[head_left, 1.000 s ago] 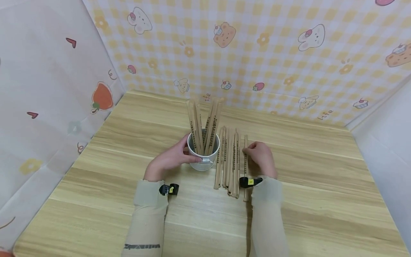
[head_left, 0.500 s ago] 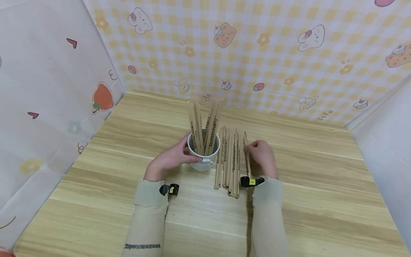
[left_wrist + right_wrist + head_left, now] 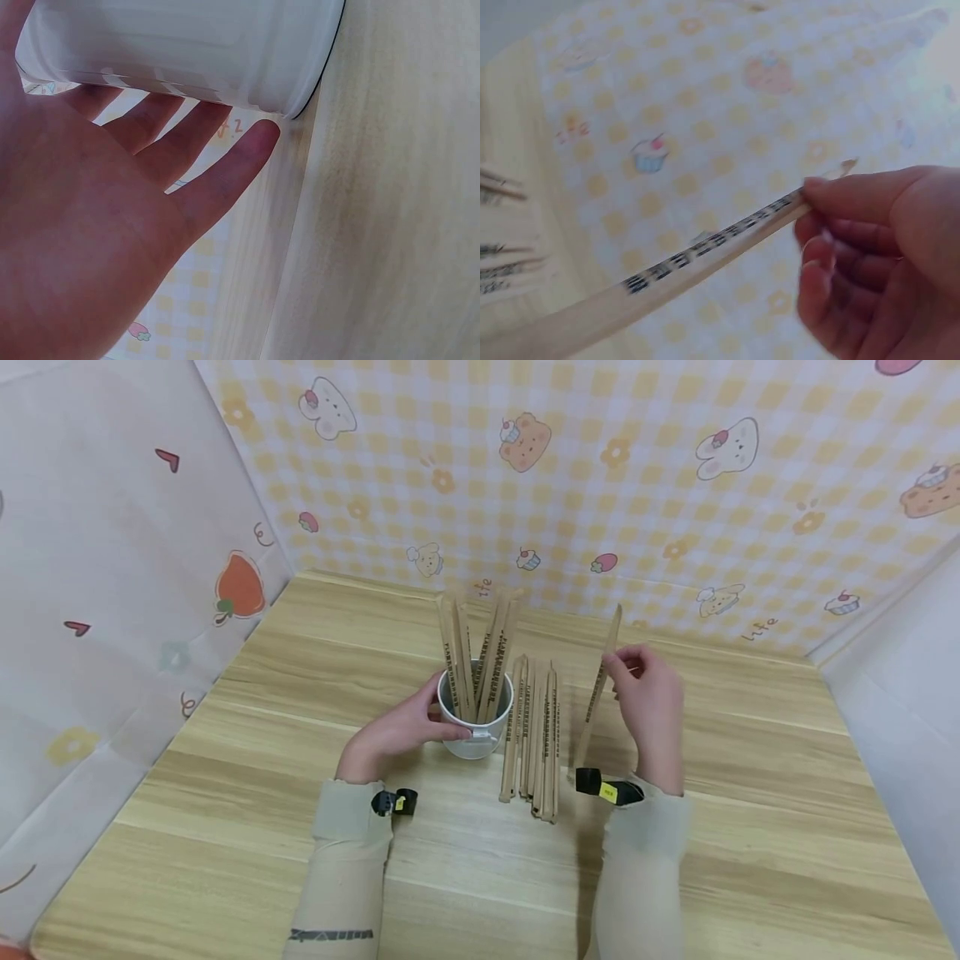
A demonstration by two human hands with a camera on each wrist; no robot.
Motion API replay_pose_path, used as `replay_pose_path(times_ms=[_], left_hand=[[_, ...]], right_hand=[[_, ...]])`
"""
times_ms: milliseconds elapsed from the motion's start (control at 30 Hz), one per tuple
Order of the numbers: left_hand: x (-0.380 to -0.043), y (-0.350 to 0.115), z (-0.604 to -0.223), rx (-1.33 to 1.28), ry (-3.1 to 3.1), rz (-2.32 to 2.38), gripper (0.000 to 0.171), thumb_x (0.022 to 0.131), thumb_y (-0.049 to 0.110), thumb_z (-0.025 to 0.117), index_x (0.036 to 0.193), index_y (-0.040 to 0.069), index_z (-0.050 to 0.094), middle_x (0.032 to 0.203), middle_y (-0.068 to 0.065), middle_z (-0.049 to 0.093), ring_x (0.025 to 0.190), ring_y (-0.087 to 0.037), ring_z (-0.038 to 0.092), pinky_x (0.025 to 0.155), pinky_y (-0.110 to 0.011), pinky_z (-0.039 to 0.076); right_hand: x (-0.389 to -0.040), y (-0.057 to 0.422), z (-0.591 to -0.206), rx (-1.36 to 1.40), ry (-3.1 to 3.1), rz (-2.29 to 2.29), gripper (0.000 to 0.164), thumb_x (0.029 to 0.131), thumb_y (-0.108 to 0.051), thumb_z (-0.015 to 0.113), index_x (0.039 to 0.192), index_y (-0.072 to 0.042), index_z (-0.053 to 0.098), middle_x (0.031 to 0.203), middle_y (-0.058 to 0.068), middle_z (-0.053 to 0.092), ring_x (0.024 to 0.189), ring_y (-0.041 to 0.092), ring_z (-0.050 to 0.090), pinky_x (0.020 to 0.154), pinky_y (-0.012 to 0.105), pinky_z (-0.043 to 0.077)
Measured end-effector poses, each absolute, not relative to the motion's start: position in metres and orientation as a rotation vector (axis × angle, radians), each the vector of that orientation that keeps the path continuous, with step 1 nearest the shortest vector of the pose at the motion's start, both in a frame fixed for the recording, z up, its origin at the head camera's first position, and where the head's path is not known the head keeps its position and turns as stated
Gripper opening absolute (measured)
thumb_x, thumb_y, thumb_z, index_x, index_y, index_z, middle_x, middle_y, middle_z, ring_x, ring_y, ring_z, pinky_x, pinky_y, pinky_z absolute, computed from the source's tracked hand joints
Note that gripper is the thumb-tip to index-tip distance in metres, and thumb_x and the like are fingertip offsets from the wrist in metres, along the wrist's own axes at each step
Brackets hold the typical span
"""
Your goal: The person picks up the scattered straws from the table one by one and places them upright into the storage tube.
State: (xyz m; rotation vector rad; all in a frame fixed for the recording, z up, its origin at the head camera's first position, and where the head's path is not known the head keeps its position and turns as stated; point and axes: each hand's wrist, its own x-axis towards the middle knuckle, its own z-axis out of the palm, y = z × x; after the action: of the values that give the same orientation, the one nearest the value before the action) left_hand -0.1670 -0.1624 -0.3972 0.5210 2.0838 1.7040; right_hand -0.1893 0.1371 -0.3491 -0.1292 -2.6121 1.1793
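Observation:
A white mug [image 3: 471, 748] stands on the table with several paper-wrapped straws [image 3: 491, 652] leaning in it. My left hand [image 3: 401, 722] holds it from the left, thumb near the front and fingers round the far side; in the left wrist view the little finger [image 3: 232, 169] stands apart from the mug wall. Between thumb and index finger, my right hand [image 3: 647, 697] pinches a single paper-wrapped straw [image 3: 597, 693], tilted and raised off the table, its lower end behind the wrist camera. Dark print runs along this straw [image 3: 705, 246] in the right wrist view.
Several more wrapped straws [image 3: 532, 735] lie roughly parallel on the wooden table [image 3: 750, 827], between the mug and my right hand. A checked, patterned cloth [image 3: 585, 502] hangs behind the table, and white cloth walls [image 3: 112, 568] stand at both sides.
My right hand has lifted the straw off the table and moved it up and to the right, tilting it. My left hand and the mug have stayed put.

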Motion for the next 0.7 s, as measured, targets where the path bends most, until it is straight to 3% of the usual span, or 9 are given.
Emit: replay_pose_path(times_ms=[233, 533, 700], left_hand=[[-0.166, -0.163, -0.397, 0.516, 2.103, 1.698, 0.089, 0.074, 0.015, 0.073, 0.140, 0.023, 0.015, 0.124, -0.012, 0.044, 0.107, -0.026, 0.048, 0.089, -0.037, 0.039], [-0.167, -0.163, -0.397, 0.521, 2.082, 1.709, 0.087, 0.074, 0.014, 0.073, 0.140, 0.020, 0.015, 0.123, -0.014, 0.045, 0.106, -0.027, 0.050, 0.088, -0.036, 0.040], [-0.166, -0.163, -0.395, 0.512, 2.121, 1.678, 0.089, 0.074, 0.016, 0.073, 0.140, 0.022, 0.015, 0.124, -0.012, 0.045, 0.108, -0.026, 0.048, 0.090, -0.038, 0.038]], right_hand=[[-0.175, 0.127, -0.327, -0.054, -2.167, 1.349, 0.033, 0.081, -0.038, 0.061, 0.092, -0.007, 0.061, 0.077, 0.002, 0.061, 0.059, 0.018, 0.057, 0.051, 0.020, 0.046], [-0.154, 0.099, -0.299, 0.192, -1.563, 1.645, 0.018, 0.079, -0.008, 0.067, 0.082, 0.007, 0.058, 0.072, 0.017, 0.058, 0.056, 0.019, 0.056, 0.049, 0.023, 0.046], [-0.146, 0.080, -0.291, 0.290, -1.405, 1.680, 0.016, 0.080, -0.001, 0.064, 0.081, 0.012, 0.055, 0.071, 0.021, 0.055, 0.055, 0.020, 0.056, 0.050, 0.026, 0.048]])
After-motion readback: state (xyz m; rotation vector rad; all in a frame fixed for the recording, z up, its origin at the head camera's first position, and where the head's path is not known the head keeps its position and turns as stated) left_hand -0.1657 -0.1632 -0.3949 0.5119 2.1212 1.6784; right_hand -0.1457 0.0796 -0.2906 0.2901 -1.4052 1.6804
